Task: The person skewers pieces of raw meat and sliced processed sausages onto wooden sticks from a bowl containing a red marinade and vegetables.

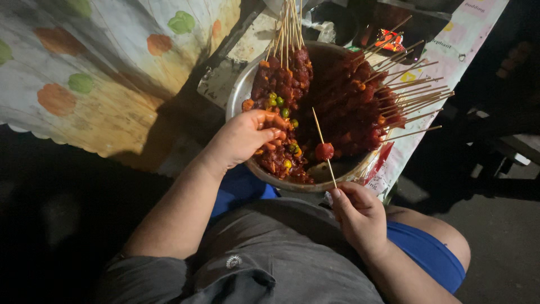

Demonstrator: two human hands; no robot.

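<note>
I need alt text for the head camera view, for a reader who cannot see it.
The right hand holds a thin wooden skewer with one red piece on it, over a metal bowl of red marinated meat and filled skewers. The left hand picks at the meat.

Head cam, looks steeply down, close-up.

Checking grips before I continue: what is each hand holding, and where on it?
The right hand pinches a thin wooden skewer by its lower end. The left hand grips red marinated pieces with its fingertips.

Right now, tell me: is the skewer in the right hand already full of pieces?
No: the skewer in the right hand carries only one red piece.
</note>
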